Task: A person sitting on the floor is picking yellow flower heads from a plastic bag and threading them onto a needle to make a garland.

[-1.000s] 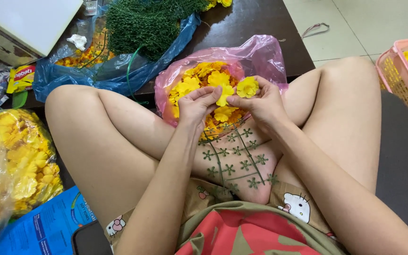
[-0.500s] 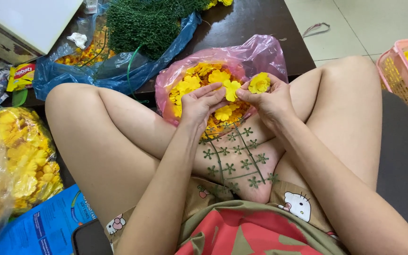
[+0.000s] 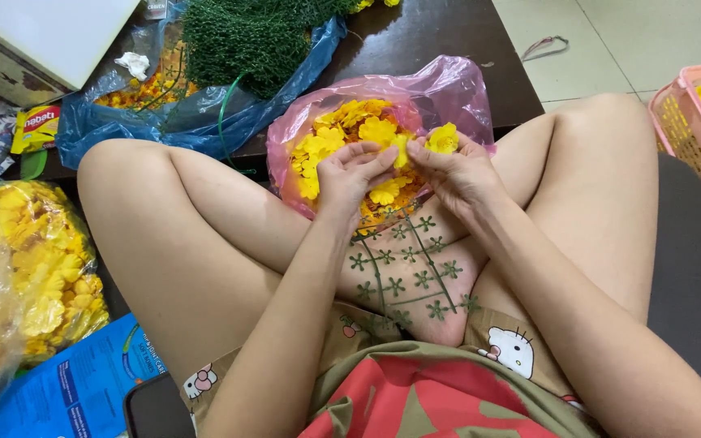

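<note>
I sit cross-legged with a pink plastic bag (image 3: 456, 85) of yellow artificial flowers (image 3: 342, 130) in front of my lap. My left hand (image 3: 350, 174) and my right hand (image 3: 456, 170) meet over the bag, pinching a yellow flower piece (image 3: 400, 150) between their fingertips. Another yellow flower (image 3: 443, 138) rests on the fingers of my right hand. A green plastic grid of small star-shaped pieces (image 3: 407, 272) lies across my legs just below the hands.
A blue bag (image 3: 204, 113) holding a dark green mesh bundle (image 3: 253, 36) lies on the dark table (image 3: 448, 32). A clear bag of yellow flowers (image 3: 18, 268) sits at left, a pink basket (image 3: 691, 122) at right, a blue packet (image 3: 75, 385) near my knee.
Both hands have stayed over the bag. The right hand lifted a yellow flower up and the fingertips of both hands have come together on a flower piece.
</note>
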